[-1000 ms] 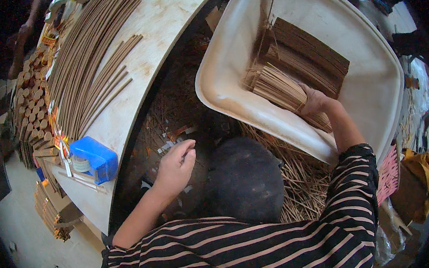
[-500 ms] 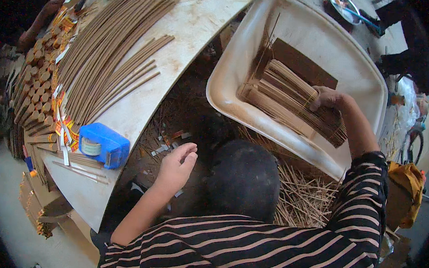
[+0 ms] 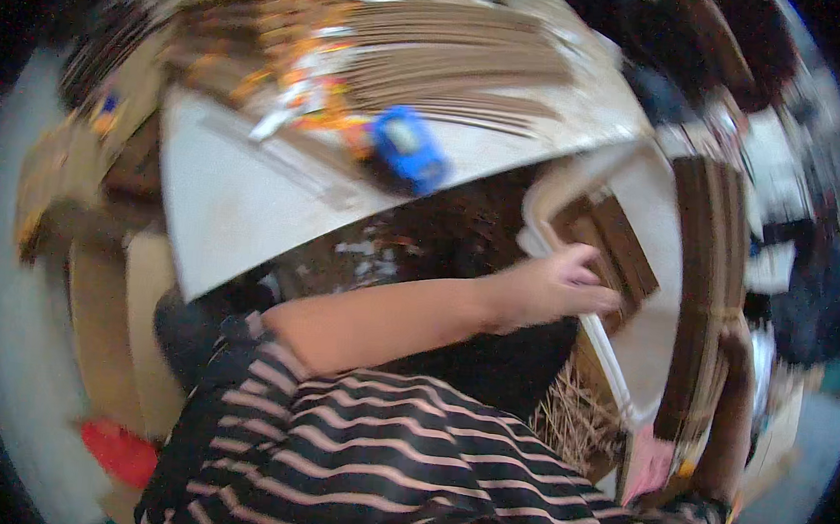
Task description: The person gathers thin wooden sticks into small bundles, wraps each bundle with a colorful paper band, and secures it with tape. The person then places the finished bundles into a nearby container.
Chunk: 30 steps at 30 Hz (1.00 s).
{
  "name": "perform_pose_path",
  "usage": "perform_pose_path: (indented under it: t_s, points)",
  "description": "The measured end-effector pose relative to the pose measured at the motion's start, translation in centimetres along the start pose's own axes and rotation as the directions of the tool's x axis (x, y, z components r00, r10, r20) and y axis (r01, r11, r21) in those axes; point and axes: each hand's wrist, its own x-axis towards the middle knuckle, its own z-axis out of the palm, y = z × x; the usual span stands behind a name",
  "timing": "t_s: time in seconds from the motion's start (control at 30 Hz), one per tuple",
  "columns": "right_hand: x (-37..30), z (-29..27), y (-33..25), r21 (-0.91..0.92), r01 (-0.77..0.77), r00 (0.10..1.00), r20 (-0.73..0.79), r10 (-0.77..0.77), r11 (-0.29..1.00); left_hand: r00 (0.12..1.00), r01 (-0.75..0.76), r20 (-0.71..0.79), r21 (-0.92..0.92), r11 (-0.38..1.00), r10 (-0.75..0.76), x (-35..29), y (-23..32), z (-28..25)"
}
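The long bundle of brown sticks (image 3: pixel 703 282) stands lengthwise along the right side of the white tub (image 3: pixel 653 346), its lower end at the tub's near rim. The right hand (image 3: pixel 737 347) is closed around the bundle's lower part, with the right forearm rising from the lower right edge. A second, shorter stack of brown sticks (image 3: pixel 616 247) lies in the tub to the left.

The left hand (image 3: pixel 559 289) reaches across the body to the tub's left rim, touching or just beside the shorter stack. Motion blur prevents telling whether its fingers are closed on anything.

Risk, as a judgement: the long bundle is gripped near one end only, so its free length could sag, fan out or shed sticks onto the loose sticks (image 3: pixel 579 424) below the tub.

Beyond the tub, a white table (image 3: pixel 239 201) carries spread rows of sticks (image 3: pixel 454 55) and a blue box (image 3: pixel 408 149).
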Motion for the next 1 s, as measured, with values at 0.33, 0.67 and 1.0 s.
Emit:
perform_pose_path:
  t_s: [0.33, 0.67, 1.0]
  points:
    - [4.6, 26.1, -12.1, -0.159, 0.237, 0.831, 0.544, -0.115, 0.958, 0.622, -0.759, -0.431, -0.124, 0.639, 0.654, -15.3, 7.3, -1.1]
    - [6.0, 54.7, -21.0, 0.407, 0.543, 0.385, 0.656, -0.649, 0.734, 0.257, -0.613, -0.076, 0.758, 0.223, 0.963, -37.0, 19.5, -11.8]
    - [12.9, 62.5, -15.2, 0.426, 0.580, 0.357, 0.634, -0.687, 0.695, 0.317, -0.387, -0.319, 0.816, 0.429, 0.893, -39.7, 16.3, -20.5]
